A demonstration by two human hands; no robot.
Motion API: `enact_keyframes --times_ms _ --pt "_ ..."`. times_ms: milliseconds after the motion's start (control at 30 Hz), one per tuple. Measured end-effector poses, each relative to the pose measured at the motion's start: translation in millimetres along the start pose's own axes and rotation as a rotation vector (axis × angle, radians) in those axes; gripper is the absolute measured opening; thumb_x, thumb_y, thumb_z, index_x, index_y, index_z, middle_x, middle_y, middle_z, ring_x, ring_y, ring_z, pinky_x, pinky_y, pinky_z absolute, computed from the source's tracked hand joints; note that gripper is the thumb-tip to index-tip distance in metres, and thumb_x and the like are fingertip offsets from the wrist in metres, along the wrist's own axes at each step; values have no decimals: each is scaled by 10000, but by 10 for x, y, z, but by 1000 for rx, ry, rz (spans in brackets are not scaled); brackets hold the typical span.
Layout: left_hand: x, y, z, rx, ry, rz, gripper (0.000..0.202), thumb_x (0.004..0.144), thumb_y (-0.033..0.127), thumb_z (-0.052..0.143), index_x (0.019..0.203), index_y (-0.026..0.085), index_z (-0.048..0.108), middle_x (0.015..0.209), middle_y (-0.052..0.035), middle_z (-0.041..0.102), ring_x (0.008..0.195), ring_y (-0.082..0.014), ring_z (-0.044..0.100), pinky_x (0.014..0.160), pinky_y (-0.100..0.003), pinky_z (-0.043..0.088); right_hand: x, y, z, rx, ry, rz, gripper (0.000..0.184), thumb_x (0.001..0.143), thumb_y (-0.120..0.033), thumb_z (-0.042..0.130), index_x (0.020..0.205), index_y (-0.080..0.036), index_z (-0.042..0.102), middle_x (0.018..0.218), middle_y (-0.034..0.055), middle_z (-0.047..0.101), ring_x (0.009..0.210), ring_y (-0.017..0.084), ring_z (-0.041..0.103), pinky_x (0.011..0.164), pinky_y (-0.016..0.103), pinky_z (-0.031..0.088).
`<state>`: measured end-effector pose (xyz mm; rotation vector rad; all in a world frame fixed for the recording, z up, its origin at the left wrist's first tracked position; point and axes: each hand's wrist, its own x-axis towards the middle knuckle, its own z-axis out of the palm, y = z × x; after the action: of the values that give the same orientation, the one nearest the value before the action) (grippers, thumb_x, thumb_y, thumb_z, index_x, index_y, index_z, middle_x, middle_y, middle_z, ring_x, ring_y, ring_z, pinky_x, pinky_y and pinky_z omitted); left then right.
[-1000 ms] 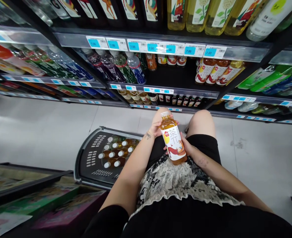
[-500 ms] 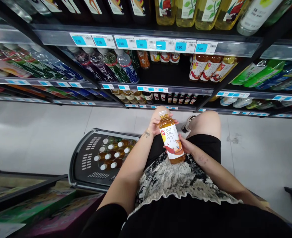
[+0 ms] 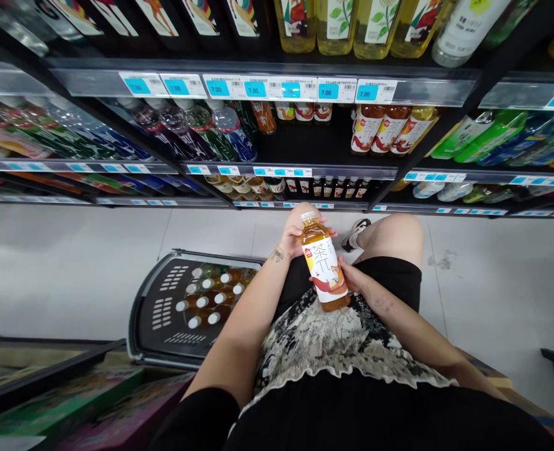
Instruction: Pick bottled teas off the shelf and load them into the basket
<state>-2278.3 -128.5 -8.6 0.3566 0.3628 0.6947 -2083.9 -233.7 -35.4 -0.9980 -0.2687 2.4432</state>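
Observation:
I hold an amber tea bottle [image 3: 323, 263] with a white label and a white cap over my lap, tilted a little to the left. My left hand [image 3: 293, 240] is wrapped round its neck and upper part. My right hand [image 3: 352, 277] grips its lower part from the right side. A dark plastic shopping basket [image 3: 164, 313] stands on the floor to my left, with several white-capped bottles [image 3: 211, 297] standing in it.
Dark store shelves [image 3: 305, 169] with blue price tags face me, filled with drink bottles on several levels. My knees [image 3: 394, 235] point towards the lowest shelf. A low display case [image 3: 46, 376] stands at the lower left. The floor [image 3: 70, 269] is pale tile.
The view has shifted slightly, so the shelves and basket sit a little further left and lower. The bottle stays in both hands in much the same pose.

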Motion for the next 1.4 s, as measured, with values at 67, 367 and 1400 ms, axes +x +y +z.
enact_keyframes --times_ms 67,367,1400 --pt "1 0 2 0 8 -1 792 542 323 563 1307 120 602 1238 -190 708 1408 -434 452 1179 -626 241 2 -4 -2 -3 -27 -1 598 999 -626 486 1304 -123 595 1301 174 673 1189 257 665 1146 476 434" --pt "-28 25 23 -14 25 4 778 540 307 547 1291 115 622 1253 -198 700 1395 -451 462 1163 -626 261 -6 -22 43 36 -28 -6 578 1010 -615 462 1286 -129 609 1264 162 695 1158 254 682 1135 475 441" --pt "-5 28 -17 8 5 2 796 562 310 565 1335 121 589 1385 -215 612 1405 -442 453 1161 -620 281 -94 -86 140 33 -38 -11 555 1039 -557 403 1346 -118 547 1113 159 748 982 266 742 1057 510 493"
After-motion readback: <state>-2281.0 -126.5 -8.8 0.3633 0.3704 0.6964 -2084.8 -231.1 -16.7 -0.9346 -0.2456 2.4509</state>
